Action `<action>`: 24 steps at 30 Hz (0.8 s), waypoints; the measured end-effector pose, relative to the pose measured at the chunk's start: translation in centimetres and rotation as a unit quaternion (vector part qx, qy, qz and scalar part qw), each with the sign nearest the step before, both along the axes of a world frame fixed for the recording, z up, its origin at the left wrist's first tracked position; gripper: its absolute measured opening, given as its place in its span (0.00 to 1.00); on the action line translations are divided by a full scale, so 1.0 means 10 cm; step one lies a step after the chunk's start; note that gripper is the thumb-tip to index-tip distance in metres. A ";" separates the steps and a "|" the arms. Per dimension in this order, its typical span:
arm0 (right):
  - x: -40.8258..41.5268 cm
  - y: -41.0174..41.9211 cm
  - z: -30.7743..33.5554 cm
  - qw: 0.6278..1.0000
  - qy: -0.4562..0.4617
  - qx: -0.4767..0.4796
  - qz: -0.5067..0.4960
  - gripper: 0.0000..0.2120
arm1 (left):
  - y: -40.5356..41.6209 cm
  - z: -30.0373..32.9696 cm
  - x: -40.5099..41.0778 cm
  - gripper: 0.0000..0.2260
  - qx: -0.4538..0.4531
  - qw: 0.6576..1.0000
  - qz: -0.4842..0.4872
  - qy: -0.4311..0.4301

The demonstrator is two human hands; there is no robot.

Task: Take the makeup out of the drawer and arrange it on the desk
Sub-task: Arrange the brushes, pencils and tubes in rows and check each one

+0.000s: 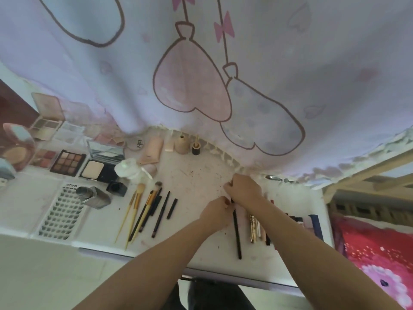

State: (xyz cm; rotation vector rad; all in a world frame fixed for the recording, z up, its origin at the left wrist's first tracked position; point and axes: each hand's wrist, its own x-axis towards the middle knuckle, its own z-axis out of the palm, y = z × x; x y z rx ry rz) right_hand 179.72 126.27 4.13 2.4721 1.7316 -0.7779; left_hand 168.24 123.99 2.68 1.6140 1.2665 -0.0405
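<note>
My left hand and my right hand meet over the white desk, both pinching the top end of a long black pencil that lies pointing toward me. What sits between the fingertips is hidden. To the right of the pencil lie a gold tube and other slim sticks, partly under my right forearm. Left of my hands is a row of makeup brushes. The drawer is not in view.
Eyeshadow palettes, a powder compact, a lash tray, a glass bottle and small jars fill the desk's left and back. A printed curtain hangs behind. A bed frame stands right.
</note>
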 end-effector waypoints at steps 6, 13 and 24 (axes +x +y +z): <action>-0.23 0.02 0.22 0.970 0.229 0.041 -0.073 0.12 | 0.09 0.17 -0.37 0.12 0.045 0.998 0.021 -0.029; -0.59 0.01 0.27 0.910 0.380 0.006 -0.166 0.16 | 0.23 0.53 -0.82 0.14 0.024 0.998 -0.054 -0.008; -0.29 -0.20 0.24 0.842 0.392 0.081 -0.361 0.10 | 0.22 0.15 -1.21 0.14 0.037 0.997 -0.053 0.045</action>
